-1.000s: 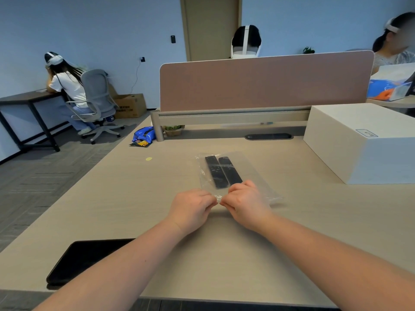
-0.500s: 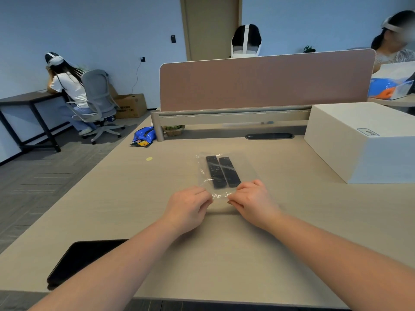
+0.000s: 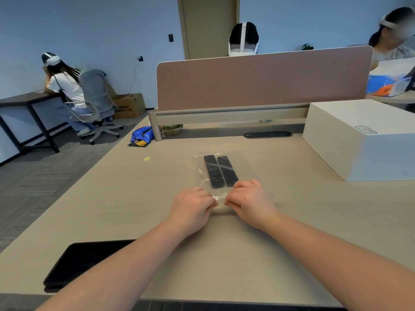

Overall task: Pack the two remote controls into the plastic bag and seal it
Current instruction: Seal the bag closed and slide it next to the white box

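Observation:
A clear plastic bag (image 3: 246, 167) lies flat on the beige desk (image 3: 112, 198) in front of me. Two slim black remote controls lie side by side inside it, the left remote (image 3: 213, 171) and the right remote (image 3: 227, 171). My left hand (image 3: 190, 206) and my right hand (image 3: 251, 202) both pinch the bag's near edge between thumb and fingers, their fingertips a few centimetres apart. The near ends of the remotes sit just beyond my knuckles. The strip of bag edge under my fingers is mostly hidden.
A large white box (image 3: 361, 138) stands on the desk to the right. A black tablet (image 3: 83, 261) lies at the near left edge. A pink divider panel (image 3: 262, 79) closes the far side. A blue snack bag (image 3: 141, 135) and yellow sticker (image 3: 147, 158) lie left.
My hands were touching, drew apart along the bag's near edge, and have now come closer together again. The bag and remotes have stayed in place.

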